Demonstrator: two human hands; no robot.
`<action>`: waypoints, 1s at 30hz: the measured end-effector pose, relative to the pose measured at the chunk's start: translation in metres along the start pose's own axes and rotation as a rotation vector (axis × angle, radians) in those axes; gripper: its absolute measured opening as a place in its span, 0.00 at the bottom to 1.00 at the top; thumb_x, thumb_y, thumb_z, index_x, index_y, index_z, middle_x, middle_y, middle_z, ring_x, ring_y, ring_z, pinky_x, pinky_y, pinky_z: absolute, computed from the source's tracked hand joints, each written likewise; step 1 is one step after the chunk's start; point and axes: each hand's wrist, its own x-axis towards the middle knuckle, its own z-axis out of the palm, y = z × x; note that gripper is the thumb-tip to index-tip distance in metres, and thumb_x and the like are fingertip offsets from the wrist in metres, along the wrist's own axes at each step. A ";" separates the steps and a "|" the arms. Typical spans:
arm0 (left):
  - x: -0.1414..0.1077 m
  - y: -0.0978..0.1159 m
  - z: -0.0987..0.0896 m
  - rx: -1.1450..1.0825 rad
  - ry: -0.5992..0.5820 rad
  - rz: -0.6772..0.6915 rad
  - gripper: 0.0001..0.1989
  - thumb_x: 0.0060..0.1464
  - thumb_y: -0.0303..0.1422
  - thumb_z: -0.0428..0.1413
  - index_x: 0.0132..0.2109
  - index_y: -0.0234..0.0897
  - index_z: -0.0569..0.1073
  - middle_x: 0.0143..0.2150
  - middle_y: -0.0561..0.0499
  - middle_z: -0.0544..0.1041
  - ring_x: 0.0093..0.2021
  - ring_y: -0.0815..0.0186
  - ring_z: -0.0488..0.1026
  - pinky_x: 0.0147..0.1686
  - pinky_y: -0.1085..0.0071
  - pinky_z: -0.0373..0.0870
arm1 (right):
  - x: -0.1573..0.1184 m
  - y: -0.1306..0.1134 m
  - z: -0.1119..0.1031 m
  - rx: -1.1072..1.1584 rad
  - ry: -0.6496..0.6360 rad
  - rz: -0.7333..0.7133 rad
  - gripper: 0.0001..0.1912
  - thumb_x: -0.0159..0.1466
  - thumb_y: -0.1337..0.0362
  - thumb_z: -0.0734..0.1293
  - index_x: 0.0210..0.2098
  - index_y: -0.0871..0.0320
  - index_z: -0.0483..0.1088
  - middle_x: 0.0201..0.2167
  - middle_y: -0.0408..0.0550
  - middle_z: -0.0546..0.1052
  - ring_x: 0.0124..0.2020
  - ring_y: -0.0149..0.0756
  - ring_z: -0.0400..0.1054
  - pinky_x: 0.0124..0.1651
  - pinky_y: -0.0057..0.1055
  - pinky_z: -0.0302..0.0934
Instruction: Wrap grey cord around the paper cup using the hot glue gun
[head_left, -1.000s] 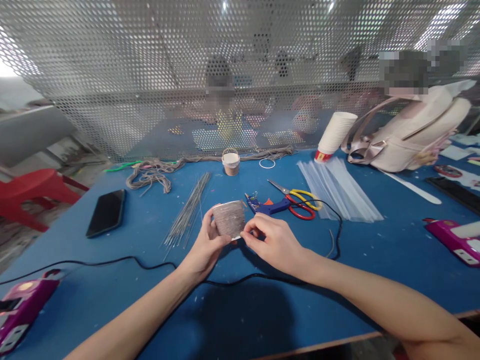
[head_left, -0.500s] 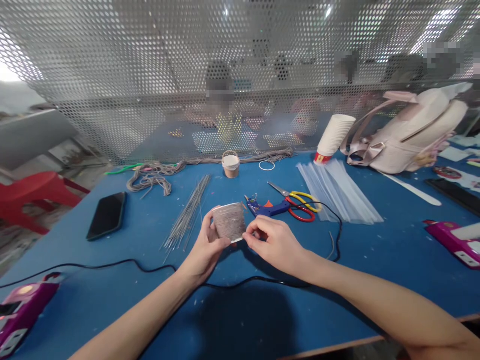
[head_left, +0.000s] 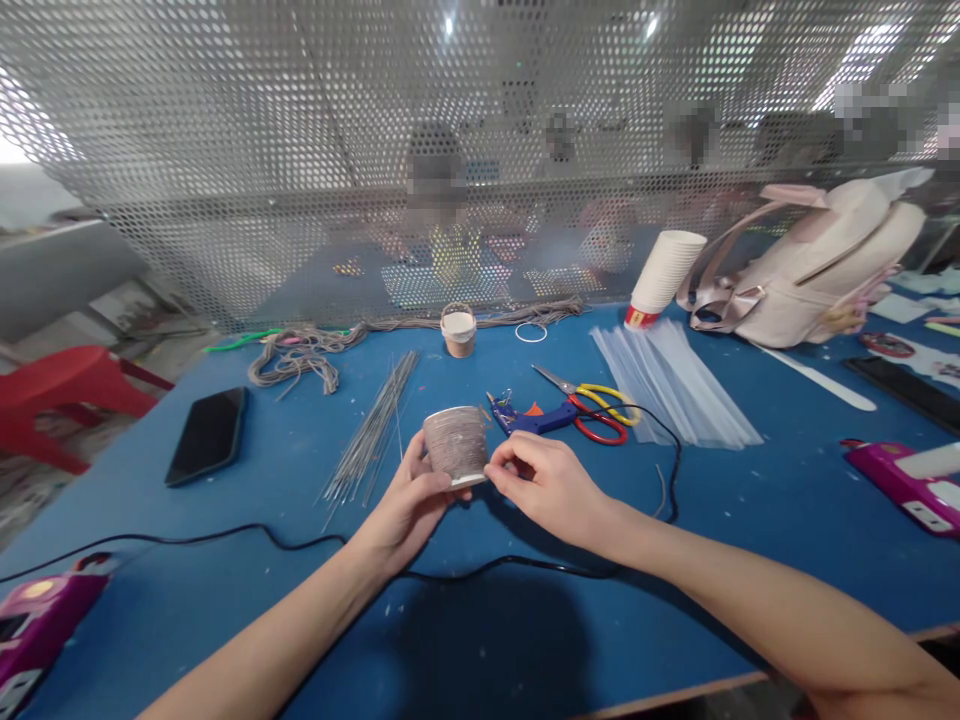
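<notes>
A paper cup wound in grey-brown cord [head_left: 456, 443] rests in my left hand [head_left: 409, 510], with the thumb near its white rim and the fingers behind it. The rim faces down towards me, and the cup is tilted slightly. My right hand [head_left: 544, 487] is closed in a pinch at the cup's lower right edge; whatever lies between its fingertips is too small to make out. Just beyond the hands lies a blue glue gun [head_left: 532, 415], beside scissors [head_left: 592, 400] with red and yellow handles.
Grey wires [head_left: 371, 430] and a phone [head_left: 208, 435] lie left. A small basket [head_left: 458, 332], a white ring [head_left: 531, 332] and cord [head_left: 300, 355] are behind. Clear plastic strips [head_left: 675, 385], stacked paper cups [head_left: 665, 275] and a backpack [head_left: 817, 270] sit right. A black cable [head_left: 517, 562] crosses the table.
The cup has turned slightly in my left hand, showing more of its far edge, and that hand has shifted a little. My right hand keeps its pinch at the edge.
</notes>
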 end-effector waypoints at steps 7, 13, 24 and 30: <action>0.000 0.000 -0.001 -0.018 -0.032 -0.004 0.27 0.42 0.26 0.63 0.53 0.40 0.71 0.40 0.47 0.78 0.33 0.64 0.73 0.33 0.69 0.71 | 0.000 0.000 0.001 0.005 0.000 -0.001 0.07 0.63 0.68 0.65 0.27 0.56 0.68 0.25 0.41 0.71 0.26 0.30 0.63 0.31 0.28 0.57; 0.001 0.000 -0.003 -0.012 -0.044 0.004 0.27 0.43 0.26 0.63 0.53 0.40 0.71 0.42 0.46 0.78 0.37 0.62 0.74 0.34 0.68 0.70 | 0.000 0.002 0.002 0.016 0.002 0.003 0.07 0.62 0.68 0.65 0.27 0.56 0.69 0.25 0.41 0.71 0.26 0.30 0.64 0.31 0.28 0.58; 0.000 0.001 -0.003 -0.028 -0.018 0.008 0.32 0.43 0.25 0.62 0.56 0.45 0.63 0.46 0.47 0.77 0.39 0.61 0.75 0.35 0.66 0.73 | 0.003 0.002 0.001 0.100 -0.016 0.079 0.07 0.61 0.68 0.65 0.27 0.57 0.69 0.24 0.41 0.72 0.26 0.30 0.64 0.31 0.28 0.57; 0.001 0.001 -0.004 -0.044 -0.020 0.028 0.33 0.42 0.24 0.62 0.56 0.44 0.64 0.48 0.47 0.76 0.42 0.60 0.76 0.40 0.64 0.74 | 0.006 -0.004 -0.001 0.201 -0.072 0.182 0.06 0.60 0.69 0.66 0.26 0.57 0.69 0.22 0.39 0.71 0.25 0.28 0.62 0.30 0.26 0.56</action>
